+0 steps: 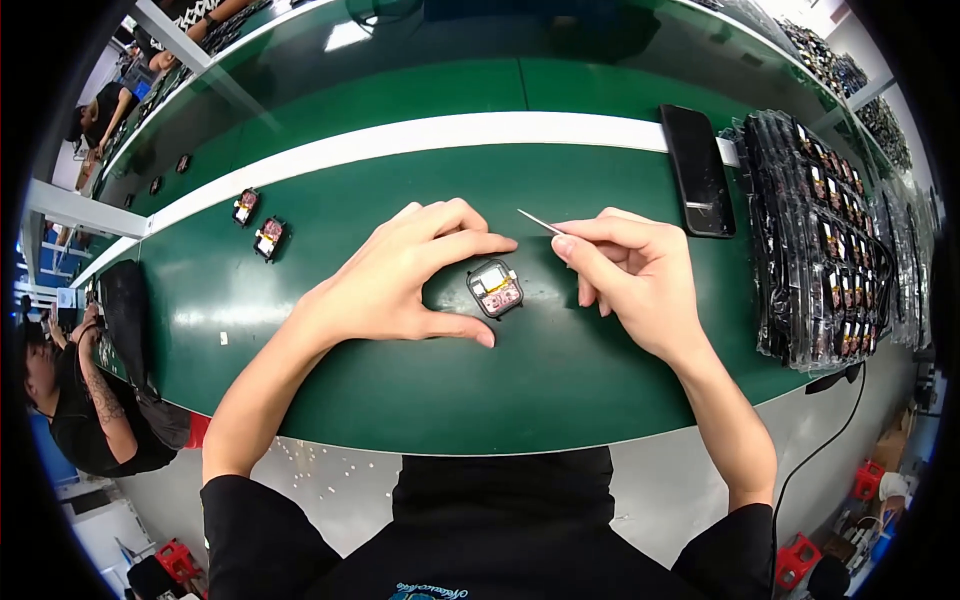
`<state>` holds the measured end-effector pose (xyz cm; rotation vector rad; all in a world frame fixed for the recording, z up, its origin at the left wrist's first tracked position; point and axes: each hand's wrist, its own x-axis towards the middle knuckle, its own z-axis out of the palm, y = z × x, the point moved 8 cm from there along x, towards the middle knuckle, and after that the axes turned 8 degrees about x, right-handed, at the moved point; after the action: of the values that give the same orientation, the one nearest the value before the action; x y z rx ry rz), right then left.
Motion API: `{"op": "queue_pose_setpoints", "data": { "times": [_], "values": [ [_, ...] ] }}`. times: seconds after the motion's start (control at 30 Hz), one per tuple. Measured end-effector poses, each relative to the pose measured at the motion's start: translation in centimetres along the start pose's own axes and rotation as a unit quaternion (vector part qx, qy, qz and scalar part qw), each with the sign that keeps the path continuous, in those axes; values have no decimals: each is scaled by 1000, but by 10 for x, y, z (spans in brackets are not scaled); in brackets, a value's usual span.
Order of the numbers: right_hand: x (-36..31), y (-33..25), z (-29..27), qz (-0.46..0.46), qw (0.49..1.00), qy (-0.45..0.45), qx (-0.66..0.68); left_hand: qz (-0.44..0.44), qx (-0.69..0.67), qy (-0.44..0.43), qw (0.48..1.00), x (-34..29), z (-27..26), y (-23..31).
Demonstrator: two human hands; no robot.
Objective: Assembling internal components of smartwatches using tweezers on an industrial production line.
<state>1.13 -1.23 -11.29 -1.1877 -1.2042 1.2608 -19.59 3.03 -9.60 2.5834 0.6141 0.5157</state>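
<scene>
While my left hand (400, 280) curves open around the module (495, 288), forefinger arched over its far side and thumb lying along its near side, neither quite clamps it; I cannot tell whether they touch it. The module lies flat on the green belt (560, 380), about midway between the white stripe (420, 140) and the near edge. My right hand (640, 275) pinches a thin pick (538, 222) between thumb and forefinger, its tip in the air just beyond the module, the other fingers curled under.

The risk I see: with the module unpinned, a poke from the pick could skate it across the smooth belt, or the tip could slip and scratch the exposed parts inside. Two more modules (258, 224) sit toward the left by the stripe, a dark phone (698, 170) and stacked bagged parts (815, 240) at the right.
</scene>
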Motion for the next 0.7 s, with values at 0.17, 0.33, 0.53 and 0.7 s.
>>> {"op": "queue_pose_setpoints", "data": {
  "times": [0.17,0.33,0.53,0.7],
  "values": [
    [-3,7,0,14,999,9,32,9,3,-21,1000,-6,3,-8],
    [-8,7,3,-19,1000,-5,-15,3,9,45,999,-9,0,-9],
    [-10,2,13,-76,988,-10,-135,-21,-35,68,997,-6,0,-15],
    [-10,-7,29,-131,972,-35,-193,-43,-46,65,996,-7,1,-17]
  ]
}}
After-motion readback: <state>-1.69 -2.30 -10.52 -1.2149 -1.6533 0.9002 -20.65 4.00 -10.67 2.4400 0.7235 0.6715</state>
